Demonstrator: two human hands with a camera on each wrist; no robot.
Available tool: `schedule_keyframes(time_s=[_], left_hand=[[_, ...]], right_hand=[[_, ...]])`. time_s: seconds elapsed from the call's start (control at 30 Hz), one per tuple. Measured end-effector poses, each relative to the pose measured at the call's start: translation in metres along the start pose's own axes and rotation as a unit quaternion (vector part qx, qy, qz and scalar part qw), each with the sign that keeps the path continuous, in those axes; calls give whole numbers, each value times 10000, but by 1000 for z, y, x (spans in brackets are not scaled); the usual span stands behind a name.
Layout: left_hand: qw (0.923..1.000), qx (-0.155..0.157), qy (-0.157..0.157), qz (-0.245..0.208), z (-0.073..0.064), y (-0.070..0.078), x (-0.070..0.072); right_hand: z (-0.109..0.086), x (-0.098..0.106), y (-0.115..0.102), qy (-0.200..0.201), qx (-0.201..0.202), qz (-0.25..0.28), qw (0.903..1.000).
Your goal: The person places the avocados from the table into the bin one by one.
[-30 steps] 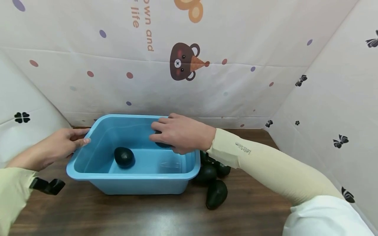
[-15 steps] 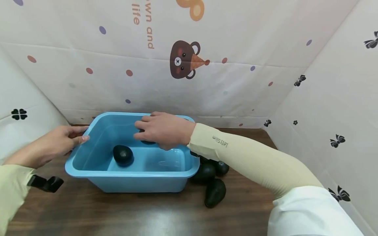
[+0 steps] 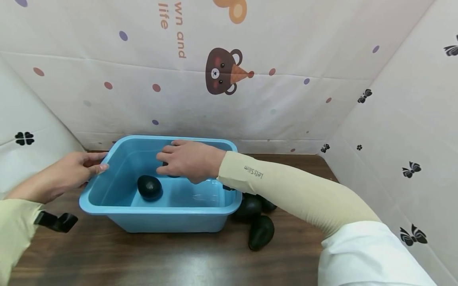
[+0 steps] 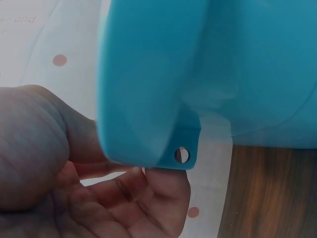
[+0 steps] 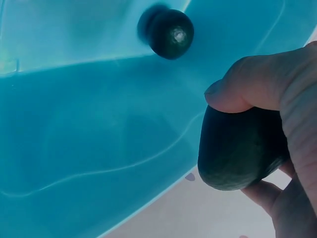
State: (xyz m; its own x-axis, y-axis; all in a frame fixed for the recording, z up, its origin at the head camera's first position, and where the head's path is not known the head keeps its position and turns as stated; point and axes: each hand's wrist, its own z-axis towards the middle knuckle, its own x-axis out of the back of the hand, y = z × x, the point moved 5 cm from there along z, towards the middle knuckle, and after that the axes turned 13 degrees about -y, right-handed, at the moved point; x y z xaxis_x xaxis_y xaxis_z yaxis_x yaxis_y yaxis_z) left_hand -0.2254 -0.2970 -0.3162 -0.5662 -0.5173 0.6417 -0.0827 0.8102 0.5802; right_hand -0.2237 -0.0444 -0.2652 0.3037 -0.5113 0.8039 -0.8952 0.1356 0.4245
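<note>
A light blue plastic tub [image 3: 161, 221] stands on the table, with one dark green avocado [image 3: 149, 188] lying on its floor, left of centre. My right hand [image 3: 191, 161] is over the back part of the tub and grips a second avocado [image 5: 237, 148] between thumb and fingers. From above, the hand covers most of that avocado. At the tub's left end, my left hand [image 3: 68, 174] holds the rim [image 4: 143, 124]; its fingers curl under the edge, by a small hole in a tab.
Several more avocados [image 3: 261, 233] lie on the brown wooden table [image 3: 171, 258], close against the tub's right side, some partly hidden by the right forearm. White printed sheets [image 3: 286, 107] wall in the table at the back and both sides. A black strap [image 3: 55, 221] is on the left wrist.
My right hand has moved left across the tub, carrying the avocado farther in, and dipped slightly. My left hand stays on the rim.
</note>
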Motion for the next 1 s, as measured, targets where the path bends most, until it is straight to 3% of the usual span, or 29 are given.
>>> schedule_keyframes(time_s=[0.53,1.0], left_hand=[[10000,42,-72,-30,-1,3,-1],[9999,27,-83,-80,-1,0,0]], right_hand=[[7,-2,-1,-92,-8,49,9999],[3,-5,9,-151,-559,64,9983]])
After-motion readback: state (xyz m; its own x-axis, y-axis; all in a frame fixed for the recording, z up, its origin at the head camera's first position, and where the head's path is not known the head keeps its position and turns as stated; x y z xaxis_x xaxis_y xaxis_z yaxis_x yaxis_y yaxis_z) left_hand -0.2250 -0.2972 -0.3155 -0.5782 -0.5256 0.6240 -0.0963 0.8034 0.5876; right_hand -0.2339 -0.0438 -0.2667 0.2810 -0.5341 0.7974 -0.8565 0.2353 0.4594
